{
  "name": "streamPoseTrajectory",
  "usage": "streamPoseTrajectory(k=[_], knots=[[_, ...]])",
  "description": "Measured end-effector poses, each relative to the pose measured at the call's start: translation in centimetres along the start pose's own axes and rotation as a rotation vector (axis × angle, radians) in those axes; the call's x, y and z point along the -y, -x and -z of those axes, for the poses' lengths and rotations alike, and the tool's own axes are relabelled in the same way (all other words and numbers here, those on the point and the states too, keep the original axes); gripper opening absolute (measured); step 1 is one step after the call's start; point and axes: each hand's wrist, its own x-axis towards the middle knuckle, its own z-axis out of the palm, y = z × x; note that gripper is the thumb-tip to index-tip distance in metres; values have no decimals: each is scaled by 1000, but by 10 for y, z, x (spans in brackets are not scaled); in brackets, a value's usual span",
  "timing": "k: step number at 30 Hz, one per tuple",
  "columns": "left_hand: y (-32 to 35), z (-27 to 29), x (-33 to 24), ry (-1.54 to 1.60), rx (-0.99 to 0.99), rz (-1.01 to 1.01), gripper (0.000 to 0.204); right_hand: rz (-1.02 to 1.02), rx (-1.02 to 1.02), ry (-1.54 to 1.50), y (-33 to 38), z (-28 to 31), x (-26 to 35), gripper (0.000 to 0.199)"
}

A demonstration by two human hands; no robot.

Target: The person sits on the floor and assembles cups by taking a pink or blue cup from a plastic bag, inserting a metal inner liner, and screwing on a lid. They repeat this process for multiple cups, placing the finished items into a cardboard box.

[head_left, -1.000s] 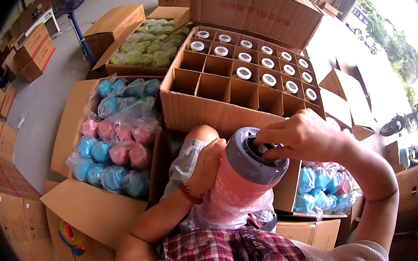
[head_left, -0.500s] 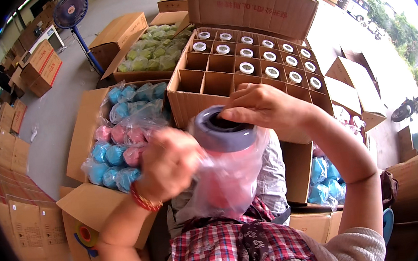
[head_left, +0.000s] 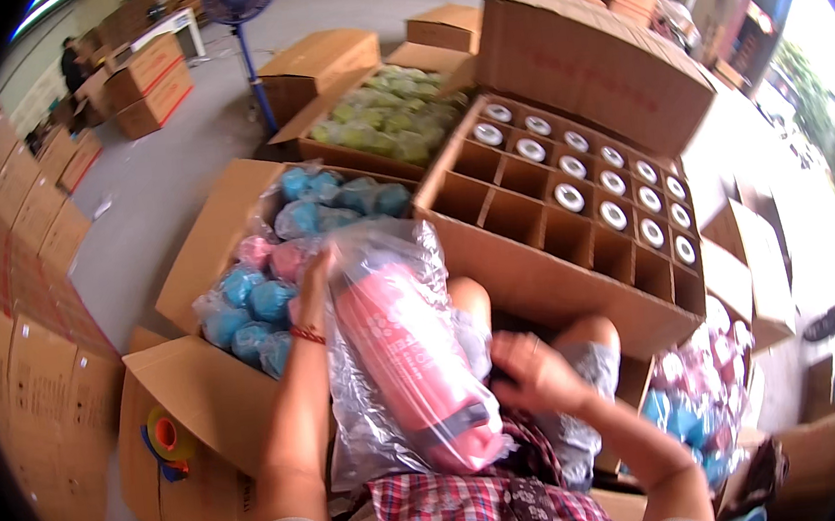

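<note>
Brown cardboard cartons (head_left: 24, 399) are standing stacked well to the left of the left hand (head_left: 311, 286). Nearer, below and to the left of that hand, a tape roll (head_left: 166, 435) with a yellow rim is resting on cardboard. Just beyond the hand on its left, an open box (head_left: 209, 230) is holding blue and pink bundles (head_left: 271, 302) in clear wrapping. A blue fan (head_left: 253, 60) is standing farther off, past the same hand. The left hand itself is touching the upper left edge of a clear plastic bag (head_left: 354, 432); its fingers are partly hidden, so how far they are closing cannot be told. Inside the bag, a pink bottle (head_left: 400, 342) is leaning between the two hands, its dark-banded end pointing toward the wearer's checked apron. Right of the bottle, the right hand (head_left: 539, 374) is hovering near the bag with fingers curling partway; blur is hiding whether they have hold of anything. Beyond the right hand, a divided carton (head_left: 551, 293) is holding white-topped items (head_left: 569, 198) in some compartments. To that hand's right, pink and blue wrapped pieces (head_left: 694, 420) are lying heaped.
</note>
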Motion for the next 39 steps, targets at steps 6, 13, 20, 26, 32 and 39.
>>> streamPoseTrajectory(k=[6,13,20,26,32,39], knots=[[46,37,72,103,-132,434,35,-195,10,-368,-1,-110,29,53],[-18,66,53,379,-158,407,29,-126,-91,-641,-127,-126,17,30],[-123,147,30,247,-501,208,23,-377,70,-791,-332,-157,-29,20],[-140,161,95,-161,-660,267,17,-350,-121,-758,-459,-265,-82,32],[-119,170,107,-433,-413,51,12,-508,17,-509,-499,-313,-112,33],[-186,131,8,-1366,-432,-528,56,-529,109,-525,-495,-348,-131,34]])
